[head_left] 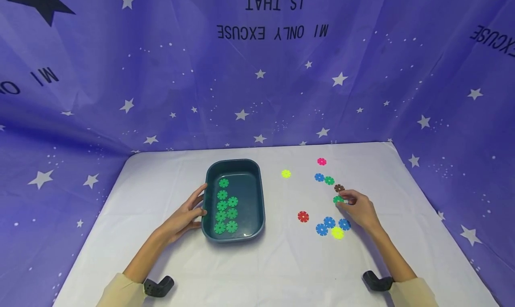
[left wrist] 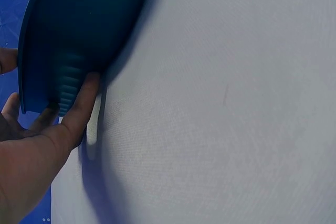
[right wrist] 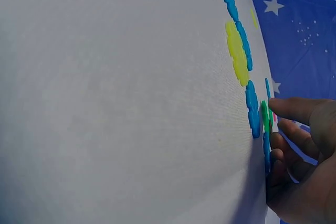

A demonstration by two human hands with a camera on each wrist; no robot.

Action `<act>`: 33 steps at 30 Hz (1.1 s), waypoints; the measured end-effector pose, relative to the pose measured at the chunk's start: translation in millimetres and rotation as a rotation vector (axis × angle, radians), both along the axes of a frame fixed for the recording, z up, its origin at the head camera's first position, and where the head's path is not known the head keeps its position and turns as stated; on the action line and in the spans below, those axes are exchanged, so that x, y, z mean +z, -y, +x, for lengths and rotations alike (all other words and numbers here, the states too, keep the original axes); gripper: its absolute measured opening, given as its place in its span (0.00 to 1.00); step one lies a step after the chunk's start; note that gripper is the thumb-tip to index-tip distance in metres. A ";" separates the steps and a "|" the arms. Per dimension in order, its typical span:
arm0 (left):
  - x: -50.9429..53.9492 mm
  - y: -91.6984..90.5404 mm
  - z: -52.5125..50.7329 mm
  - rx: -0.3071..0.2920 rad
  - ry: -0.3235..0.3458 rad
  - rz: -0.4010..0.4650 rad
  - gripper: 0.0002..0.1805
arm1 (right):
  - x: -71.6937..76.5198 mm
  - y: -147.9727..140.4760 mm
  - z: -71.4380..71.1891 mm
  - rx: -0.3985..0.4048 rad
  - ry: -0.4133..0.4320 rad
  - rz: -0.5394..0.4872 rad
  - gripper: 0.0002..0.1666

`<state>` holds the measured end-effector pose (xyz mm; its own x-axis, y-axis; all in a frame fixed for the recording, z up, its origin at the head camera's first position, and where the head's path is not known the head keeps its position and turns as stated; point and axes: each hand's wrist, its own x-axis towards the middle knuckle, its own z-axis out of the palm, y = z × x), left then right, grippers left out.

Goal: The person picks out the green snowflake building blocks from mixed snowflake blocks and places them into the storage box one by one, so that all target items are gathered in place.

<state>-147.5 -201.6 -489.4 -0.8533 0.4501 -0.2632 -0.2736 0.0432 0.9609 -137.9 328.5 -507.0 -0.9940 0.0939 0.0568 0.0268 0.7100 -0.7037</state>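
My left hand (head_left: pixel 181 217) holds the left wall of a dark teal tray (head_left: pixel 255 231), with fingers on the rim and against the outside. Several green notched snowflake discs (head_left: pixel 223 182) lie in the left half of the tray. On the right, my right hand (head_left: pixel 360 208) has thumb and forefinger at opposite edges of a green snowflake disc (head_left: pixel 338 200) at the tabletop. A brown disc (head_left: pixel 339 188) lies just beyond the forefinger. In the right wrist view, the green disc (right wrist: pixel 265 115) shows edge-on beside the fingertips.
Loose discs lie on the white cloth (head_left: pixel 277 271): several blue ones (head_left: pixel 322 229), a red (head_left: pixel 303 216), a pink (head_left: pixel 322 161), another green (head_left: pixel 329 180), and two yellow (head_left: pixel 286 174). A purple star-patterned curtain (head_left: pixel 257 92) stands behind the table. Black wrist mounts (head_left: pixel 158 287) sit near both sleeves.
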 end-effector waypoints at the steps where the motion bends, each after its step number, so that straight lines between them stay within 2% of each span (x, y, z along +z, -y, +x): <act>1: 0.2 -0.2 -0.2 0.000 -0.002 -0.001 0.48 | -1.2 -0.1 -1.0 0.003 0.001 0.007 0.22; 10: -0.2 -0.2 -1.6 -0.005 -0.004 0.005 0.48 | -2.6 1.7 -5.1 -0.008 0.060 0.042 0.22; 16: 0.0 0.6 -0.4 0.002 -0.005 0.001 0.48 | -0.7 2.3 -9.1 0.038 0.085 0.064 0.21; 23: -0.3 1.1 0.5 0.004 0.000 0.009 0.48 | 6.1 4.9 -15.2 0.062 0.161 0.071 0.20; 33: -0.2 0.2 -0.1 0.002 0.000 -0.003 0.48 | 10.2 11.8 -10.7 0.015 0.106 0.033 0.14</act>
<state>-147.6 -201.8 -489.6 -0.8542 0.4476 -0.2645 -0.2734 0.0459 0.9608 -148.6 316.7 -496.8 -0.9959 0.0786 -0.0457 0.0888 0.7337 -0.6736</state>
